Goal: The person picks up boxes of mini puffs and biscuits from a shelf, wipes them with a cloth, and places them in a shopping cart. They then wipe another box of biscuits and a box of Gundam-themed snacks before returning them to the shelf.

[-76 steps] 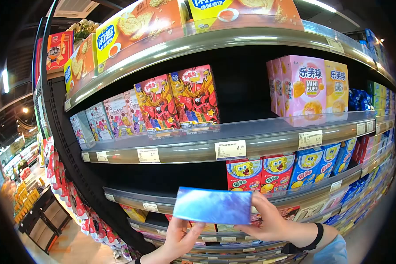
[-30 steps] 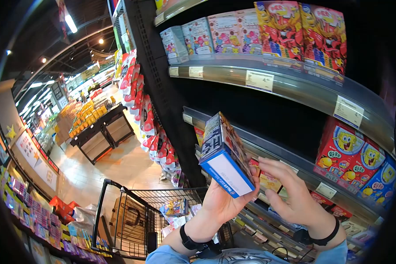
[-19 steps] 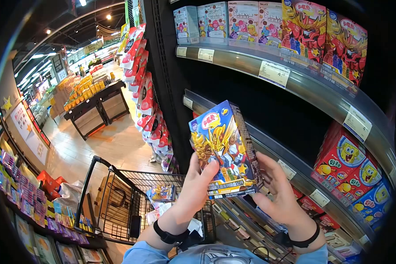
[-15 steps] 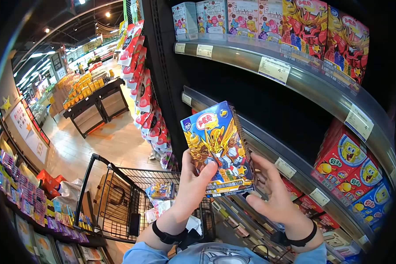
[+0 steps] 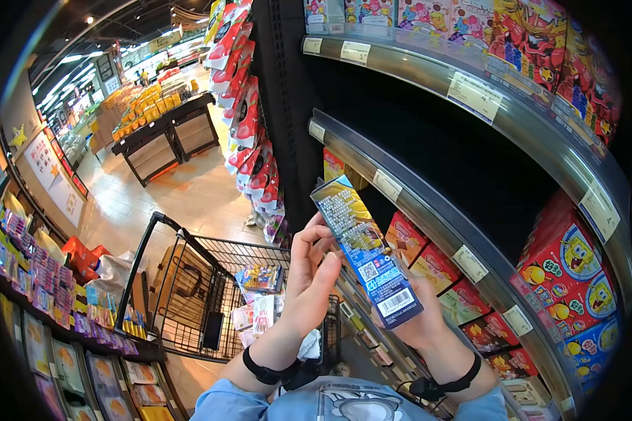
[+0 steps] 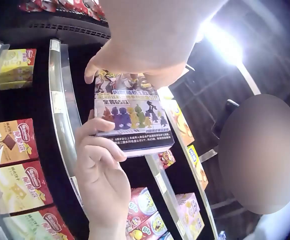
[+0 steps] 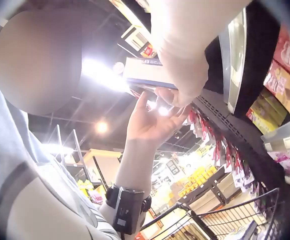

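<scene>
A slim box (image 5: 369, 252), tilted, shows its printed narrow side with a barcode in the head view. My right hand (image 5: 428, 316) grips its lower right part; in the left wrist view the right hand (image 6: 102, 175) curls its fingertips over an edge of the box (image 6: 132, 120). My left hand (image 5: 312, 281) is by the box's left edge, fingers loosely bent; whether it touches is unclear. The left hand (image 7: 147, 125) looks relaxed in the right wrist view, under the box (image 7: 150, 75) that the right hand (image 7: 182, 70) holds.
A wire shopping cart (image 5: 137, 270) with several packages stands below left. Shelves (image 5: 414, 67) of boxes curve along the right, with red and blue cartoon boxes (image 5: 579, 252). Red bags (image 5: 249, 119) hang at the shelf end. A display table (image 5: 163, 144) stands beyond.
The box has turned from its colourful front to its narrow printed side. My right hand has taken hold of it, and my left thumb has come off its front. The view has shifted downward.
</scene>
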